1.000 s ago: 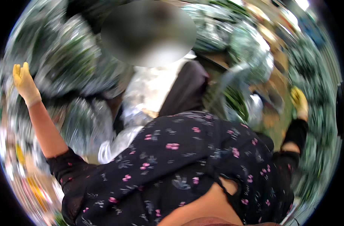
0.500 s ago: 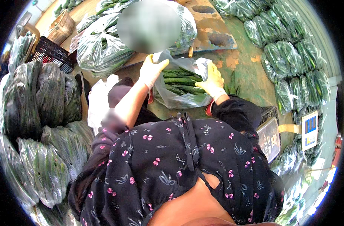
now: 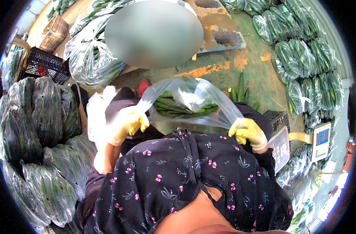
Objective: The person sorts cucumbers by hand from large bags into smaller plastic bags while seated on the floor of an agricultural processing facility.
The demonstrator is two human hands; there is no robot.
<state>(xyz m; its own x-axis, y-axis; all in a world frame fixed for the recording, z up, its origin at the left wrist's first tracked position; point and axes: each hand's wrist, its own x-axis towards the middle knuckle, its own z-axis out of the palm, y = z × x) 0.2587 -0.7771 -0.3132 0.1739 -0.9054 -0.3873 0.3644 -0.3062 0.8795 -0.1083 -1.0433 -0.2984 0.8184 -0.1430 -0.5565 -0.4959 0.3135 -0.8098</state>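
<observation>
A clear plastic bag (image 3: 219, 95) is stretched wide across my lap, with several long green cucumbers (image 3: 174, 111) lying in it. My left hand (image 3: 130, 123), in a yellow-palmed glove, is closed on the left end of the bag's rim. On the other end, my gloved right hand (image 3: 246, 132) has its fingers curled round the plastic. Between the two hands the mouth of the bag arches away from me. A few loose cucumbers (image 3: 239, 94) lie on the floor just past the right side of the bag.
Filled cucumber bags (image 3: 23, 117) are stacked at left, with more bags (image 3: 299, 91) along the right wall. A large filled bag (image 3: 93, 54) stands far left by a black crate (image 3: 45, 64) and a basket (image 3: 53, 33). A scale (image 3: 279, 148) with a display (image 3: 321, 142) sits right.
Both hands have come nearer my body and moved farther apart, pulling the bag's mouth wide. The blurred patch at the top has grown larger.
</observation>
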